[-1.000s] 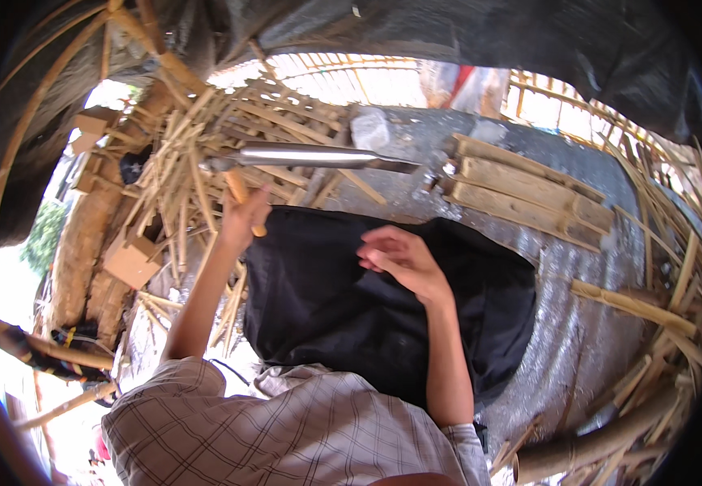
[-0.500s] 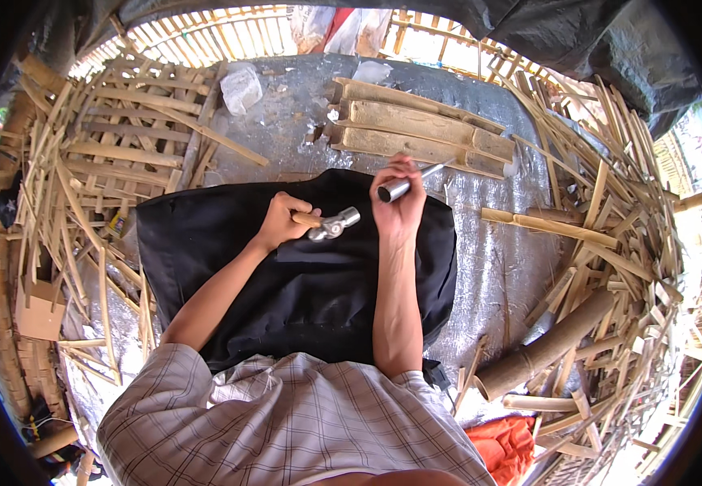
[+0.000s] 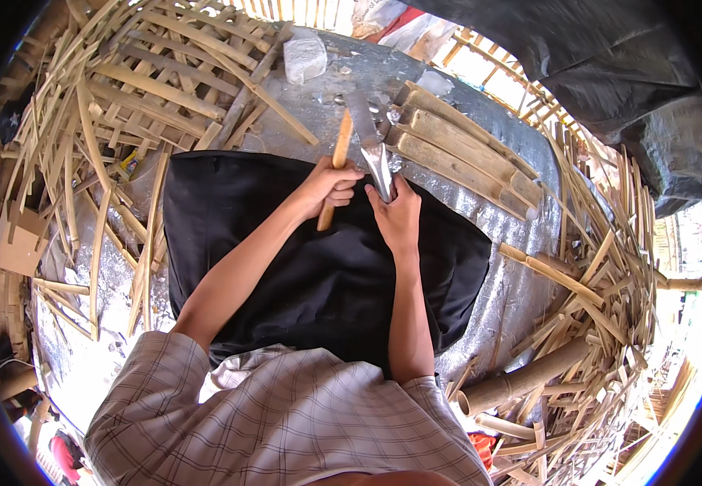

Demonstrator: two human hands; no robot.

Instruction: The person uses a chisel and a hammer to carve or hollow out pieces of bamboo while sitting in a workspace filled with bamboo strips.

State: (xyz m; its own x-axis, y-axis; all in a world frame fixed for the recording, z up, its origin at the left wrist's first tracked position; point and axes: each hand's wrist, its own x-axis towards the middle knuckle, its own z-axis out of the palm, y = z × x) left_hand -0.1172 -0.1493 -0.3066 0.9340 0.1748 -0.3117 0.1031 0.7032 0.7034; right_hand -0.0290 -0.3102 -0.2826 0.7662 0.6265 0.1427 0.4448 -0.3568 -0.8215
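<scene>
My left hand point(image 3: 333, 188) is closed around the wooden handle of a hammer point(image 3: 341, 144), which points upward with its metal head at the far end. In my right hand point(image 3: 397, 212) is a knife point(image 3: 360, 118) with a broad grey blade and a shiny metal handle. My fingers grip that handle, and the blade slants up and to the left, crossing in front of part of the hammer head. Both hands are close together above the far edge of the black cloth point(image 3: 302, 267) spread over my lap. Split bamboo pieces point(image 3: 456, 154) lie just beyond my right hand.
Bamboo strips and lattice point(image 3: 164, 77) are heaped at the left, with a cardboard box point(image 3: 20, 240) below. A pale block point(image 3: 305, 58) sits at the back. More strips point(image 3: 602, 283) and a thick bamboo pole point(image 3: 529, 374) lie at the right. Black sheeting point(image 3: 578, 73) hangs above.
My view has turned, shifting the scene. The hammer has swung from pointing right to pointing up. The knife, seen nearly end-on before, now shows its broad blade, and my hands are closer together.
</scene>
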